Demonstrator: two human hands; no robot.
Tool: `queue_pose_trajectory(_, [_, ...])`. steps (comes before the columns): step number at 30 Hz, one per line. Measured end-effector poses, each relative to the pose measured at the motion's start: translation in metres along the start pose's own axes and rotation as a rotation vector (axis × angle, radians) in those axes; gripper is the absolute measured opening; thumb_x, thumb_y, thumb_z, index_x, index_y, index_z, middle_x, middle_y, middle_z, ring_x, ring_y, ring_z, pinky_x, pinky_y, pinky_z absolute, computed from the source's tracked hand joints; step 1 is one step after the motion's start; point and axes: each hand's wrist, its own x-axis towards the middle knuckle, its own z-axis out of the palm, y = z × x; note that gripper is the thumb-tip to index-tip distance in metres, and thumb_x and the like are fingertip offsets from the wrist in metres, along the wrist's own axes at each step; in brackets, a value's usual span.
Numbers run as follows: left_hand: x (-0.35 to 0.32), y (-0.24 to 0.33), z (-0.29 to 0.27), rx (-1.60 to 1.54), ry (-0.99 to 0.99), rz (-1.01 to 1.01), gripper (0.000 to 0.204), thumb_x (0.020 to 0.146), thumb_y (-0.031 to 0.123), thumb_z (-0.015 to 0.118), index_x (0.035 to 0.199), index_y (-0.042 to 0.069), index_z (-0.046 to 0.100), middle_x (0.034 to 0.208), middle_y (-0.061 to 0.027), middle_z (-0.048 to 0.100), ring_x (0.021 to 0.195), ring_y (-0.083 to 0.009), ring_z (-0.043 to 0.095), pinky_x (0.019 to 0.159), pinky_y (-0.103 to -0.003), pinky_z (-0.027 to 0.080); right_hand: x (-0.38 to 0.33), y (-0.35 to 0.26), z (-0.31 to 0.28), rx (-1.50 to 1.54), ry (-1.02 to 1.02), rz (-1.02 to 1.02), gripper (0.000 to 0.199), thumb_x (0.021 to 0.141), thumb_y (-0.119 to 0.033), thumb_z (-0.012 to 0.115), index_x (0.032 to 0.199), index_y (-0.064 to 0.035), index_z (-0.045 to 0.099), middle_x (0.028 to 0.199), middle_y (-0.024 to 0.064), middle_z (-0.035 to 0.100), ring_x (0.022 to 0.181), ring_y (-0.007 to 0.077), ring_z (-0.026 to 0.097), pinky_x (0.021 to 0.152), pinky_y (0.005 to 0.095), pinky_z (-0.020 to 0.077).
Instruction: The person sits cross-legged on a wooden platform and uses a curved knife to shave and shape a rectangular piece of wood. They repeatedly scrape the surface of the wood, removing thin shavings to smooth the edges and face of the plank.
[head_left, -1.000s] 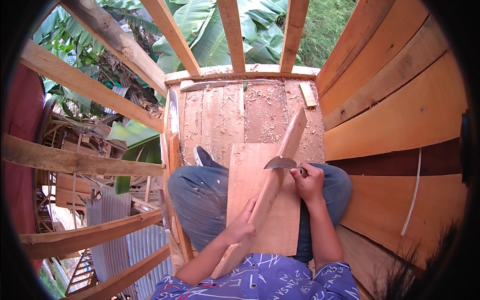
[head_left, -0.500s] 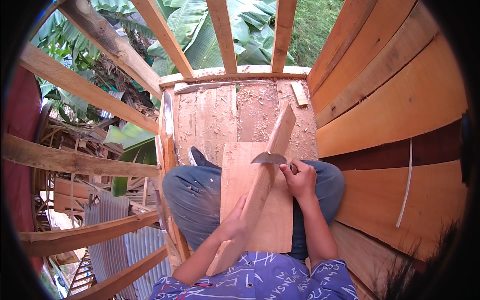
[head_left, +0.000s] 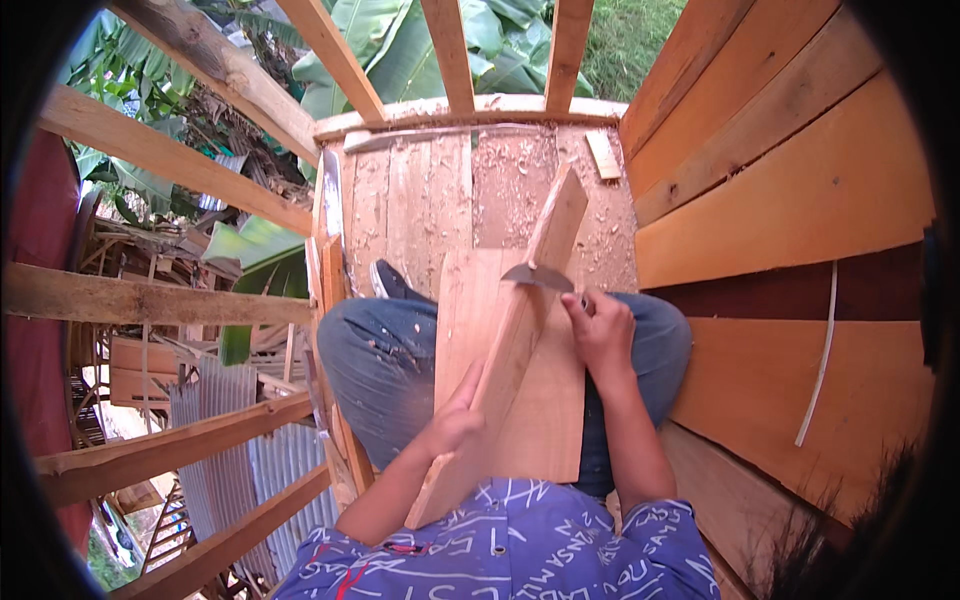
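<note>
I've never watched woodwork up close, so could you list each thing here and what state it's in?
Narrow wooden plank: tilted, lying diagonally across the lap, steadied by the left hand.
Wide board: flat on the lap, under the plank.
Knife blade: bare, its edge against the plank.
Left hand: grip closed on the plank's lower part.
Right hand: grip closed on the knife handle.
Floor planks: strewn with wood shavings.

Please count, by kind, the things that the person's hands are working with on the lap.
Narrow wooden plank, held by the left hand: 1
Wide wooden board on the lap, under the plank: 1
Curved knife blade, in the right hand, on the plank: 1
Total: 3
</note>
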Motion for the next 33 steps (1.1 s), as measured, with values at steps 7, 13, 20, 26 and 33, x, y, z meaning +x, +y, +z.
queue_pose_trajectory(7, [-0.006, -0.015, 0.008, -0.149, 0.053, 0.018, 0.101, 0.067, 0.0, 0.048, 0.156, 0.011, 0.003, 0.15, -0.0073, 0.032, 0.08, -0.0103, 0.057, 0.067, -0.022, 0.046, -0.009, -0.006, 0.009, 0.186, -0.06, -0.083, 0.057, 0.087, -0.055, 0.061, 0.067, -0.0026, 0.053, 0.057, 0.0163, 0.053, 0.054, 0.0359, 0.057, 0.05, 0.0425, 0.0425])
queue_pose_trajectory(13, [-0.003, -0.019, 0.004, -0.109, 0.071, 0.059, 0.102, 0.067, -0.002, 0.047, 0.156, 0.011, 0.001, 0.156, -0.0075, 0.022, 0.092, -0.0101, 0.056, 0.071, -0.023, 0.047, -0.009, -0.006, 0.015, 0.176, 0.034, -0.581, 0.057, 0.085, -0.055, 0.064, 0.064, -0.0031, 0.051, 0.053, 0.0133, 0.049, 0.05, 0.0328, 0.054, 0.047, 0.0402, 0.0408])
queue_pose_trajectory(20, [-0.006, -0.013, 0.005, -0.086, 0.045, -0.014, 0.101, 0.066, -0.001, 0.047, 0.156, 0.007, 0.0, 0.157, -0.0092, 0.018, 0.119, -0.0135, 0.046, 0.081, -0.024, 0.047, -0.011, -0.004, 0.007, 0.166, -0.021, -0.59, 0.049, 0.083, -0.049, 0.069, 0.07, -0.0047, 0.054, 0.057, 0.0117, 0.052, 0.051, 0.0307, 0.056, 0.049, 0.0391, 0.0442])
queue_pose_trajectory(26, [-0.008, -0.018, 0.012, -0.053, 0.103, 0.034, 0.105, 0.062, -0.001, 0.048, 0.156, 0.008, 0.002, 0.151, -0.0098, 0.031, 0.112, -0.0141, 0.05, 0.08, -0.023, 0.045, 0.013, 0.0, 0.005, 0.276, 0.232, -0.205, 0.026, 0.096, -0.021, 0.058, 0.109, 0.0008, 0.053, 0.074, 0.0196, 0.062, 0.066, 0.0402, 0.062, 0.054, 0.0447, 0.0475])
queue_pose_trajectory(33, [-0.009, -0.012, 0.009, -0.123, 0.063, -0.015, 0.097, 0.068, -0.003, 0.044, 0.155, 0.004, 0.001, 0.156, -0.0094, 0.021, 0.132, -0.0138, 0.034, 0.099, -0.023, 0.036, 0.003, 0.011, 0.008, 0.342, 0.105, -0.074, 0.025, 0.087, -0.018, 0.066, 0.104, -0.0031, 0.056, 0.075, 0.0137, 0.06, 0.065, 0.0298, 0.064, 0.053, 0.0386, 0.0486])
